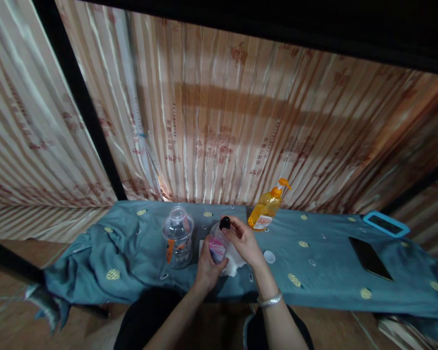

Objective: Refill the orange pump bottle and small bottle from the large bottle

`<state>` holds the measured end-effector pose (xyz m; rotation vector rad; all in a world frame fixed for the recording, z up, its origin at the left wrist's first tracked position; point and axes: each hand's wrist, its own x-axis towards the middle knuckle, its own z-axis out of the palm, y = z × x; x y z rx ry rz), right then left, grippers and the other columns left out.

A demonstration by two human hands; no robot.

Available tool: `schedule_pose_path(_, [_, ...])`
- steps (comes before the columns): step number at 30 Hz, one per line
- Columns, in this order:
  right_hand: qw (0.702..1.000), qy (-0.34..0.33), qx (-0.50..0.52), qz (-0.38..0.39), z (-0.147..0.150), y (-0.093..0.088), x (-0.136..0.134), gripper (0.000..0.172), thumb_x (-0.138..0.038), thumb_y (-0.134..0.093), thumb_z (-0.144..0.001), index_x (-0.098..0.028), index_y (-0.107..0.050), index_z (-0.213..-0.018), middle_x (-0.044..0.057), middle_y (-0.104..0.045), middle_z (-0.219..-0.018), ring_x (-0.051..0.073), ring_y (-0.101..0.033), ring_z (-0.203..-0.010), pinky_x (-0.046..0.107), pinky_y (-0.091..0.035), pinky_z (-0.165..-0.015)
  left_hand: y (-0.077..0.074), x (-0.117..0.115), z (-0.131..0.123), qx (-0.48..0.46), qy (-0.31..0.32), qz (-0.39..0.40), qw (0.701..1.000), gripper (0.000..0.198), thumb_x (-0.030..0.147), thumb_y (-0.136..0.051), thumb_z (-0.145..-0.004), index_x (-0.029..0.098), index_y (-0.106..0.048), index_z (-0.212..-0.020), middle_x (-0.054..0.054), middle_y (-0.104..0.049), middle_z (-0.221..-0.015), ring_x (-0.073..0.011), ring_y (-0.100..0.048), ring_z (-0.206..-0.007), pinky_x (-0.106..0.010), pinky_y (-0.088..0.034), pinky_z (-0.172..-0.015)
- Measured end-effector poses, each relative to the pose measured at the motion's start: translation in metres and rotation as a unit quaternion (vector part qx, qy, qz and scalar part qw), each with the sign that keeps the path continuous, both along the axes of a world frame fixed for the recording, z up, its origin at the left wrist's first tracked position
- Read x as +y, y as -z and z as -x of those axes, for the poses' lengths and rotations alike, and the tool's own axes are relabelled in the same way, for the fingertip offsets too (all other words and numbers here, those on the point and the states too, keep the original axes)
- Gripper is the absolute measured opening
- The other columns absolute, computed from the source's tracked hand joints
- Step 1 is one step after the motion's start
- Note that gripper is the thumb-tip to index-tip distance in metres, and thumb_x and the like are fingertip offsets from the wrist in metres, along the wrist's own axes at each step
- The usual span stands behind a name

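Note:
My left hand (209, 265) is wrapped round a small clear bottle with a pink label (217, 244), holding it upright over the blue cloth. My right hand (243, 238) comes in from the right, its fingers pinched on the bottle's black cap (225, 223) at the top. A white tissue or cloth (233, 262) lies just under and behind my hands. Left of the small bottle stands a wider clear plastic bottle with no cap and an orange label (178, 237). A silver bangle (270, 300) sits on my right wrist.
A blue patterned cloth (314, 262) covers the low surface. An orange pump bottle (268, 206) stands at the back. A small white cap (269, 256) lies right of my hands. A dark phone (370, 257) and a blue-framed device (386, 223) lie far right. Striped curtains hang behind.

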<state>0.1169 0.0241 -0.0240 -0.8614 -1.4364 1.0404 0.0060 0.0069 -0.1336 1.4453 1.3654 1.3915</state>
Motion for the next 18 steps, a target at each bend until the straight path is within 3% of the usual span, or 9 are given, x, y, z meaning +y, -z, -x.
schedule_pose_path(3, [0.998,0.061,0.003,0.005,0.0027,0.0015,-0.0003,0.044,-0.026,-0.077,-0.062,-0.024,-0.055,-0.1,0.001,-0.066,-0.096,0.019,-0.062,-0.095,0.036,-0.046,-0.09,-0.0005,-0.0006,-0.0004,0.001,0.005,-0.011,1.0,0.075,0.02,-0.07,-0.059,0.019,-0.037,-0.126,-0.011,-0.054,-0.121,-0.0267,-0.052,-0.114,-0.046,-0.038,-0.1])
schedule_pose_path(5, [0.995,0.102,-0.003,0.012,0.0046,0.0024,-0.0004,0.039,-0.027,-0.079,-0.06,-0.024,-0.054,-0.089,0.001,-0.066,-0.093,0.02,-0.062,-0.092,0.037,-0.047,-0.089,0.0001,-0.0005,-0.0006,0.001,0.005,-0.019,1.0,0.076,0.019,-0.069,-0.059,0.019,-0.036,-0.127,-0.011,-0.053,-0.122,-0.0264,-0.052,-0.115,-0.047,-0.037,-0.101])
schedule_pose_path(9, [0.998,0.053,-0.031,-0.001,0.0021,-0.0013,-0.0029,0.025,-0.032,-0.066,-0.075,-0.023,-0.057,-0.097,0.005,-0.065,-0.103,0.021,-0.06,-0.102,0.041,-0.043,-0.096,0.003,0.0002,-0.0004,-0.001,0.009,-0.011,1.0,0.08,0.018,-0.07,-0.058,0.021,-0.033,-0.129,-0.01,-0.053,-0.123,-0.0276,-0.049,-0.118,-0.049,-0.037,-0.101])
schedule_pose_path(12, [0.999,0.005,-0.049,-0.009,-0.0004,-0.0043,-0.0053,0.035,-0.03,-0.063,-0.077,-0.024,-0.055,-0.111,0.006,-0.062,-0.114,0.02,-0.056,-0.111,0.041,-0.038,-0.101,0.0025,-0.0007,-0.0001,0.008,0.005,-0.002,1.0,0.08,0.02,-0.07,-0.059,0.02,-0.033,-0.13,-0.011,-0.051,-0.125,-0.0279,-0.047,-0.12,-0.049,-0.035,-0.103])
schedule_pose_path(15, [0.998,0.049,-0.026,0.0,0.0023,-0.0024,-0.0049,0.046,-0.028,-0.074,-0.067,-0.024,-0.052,-0.107,0.005,-0.062,-0.109,0.02,-0.059,-0.102,0.039,-0.044,-0.096,-0.0004,-0.0022,0.0,0.009,0.007,-0.003,1.0,0.081,0.019,-0.07,-0.059,0.02,-0.032,-0.131,-0.011,-0.05,-0.127,-0.0277,-0.047,-0.121,-0.048,-0.034,-0.105])
schedule_pose_path(18, [0.994,0.108,-0.011,0.02,0.0051,0.0001,-0.0032,0.037,-0.027,-0.077,-0.061,-0.023,-0.053,-0.088,0.005,-0.063,-0.105,0.02,-0.062,-0.094,0.038,-0.048,-0.09,-0.0019,-0.003,0.0002,-0.007,0.009,-0.001,1.0,0.081,0.018,-0.071,-0.058,0.02,-0.034,-0.13,-0.01,-0.051,-0.125,-0.0278,-0.048,-0.12,-0.048,-0.035,-0.104])
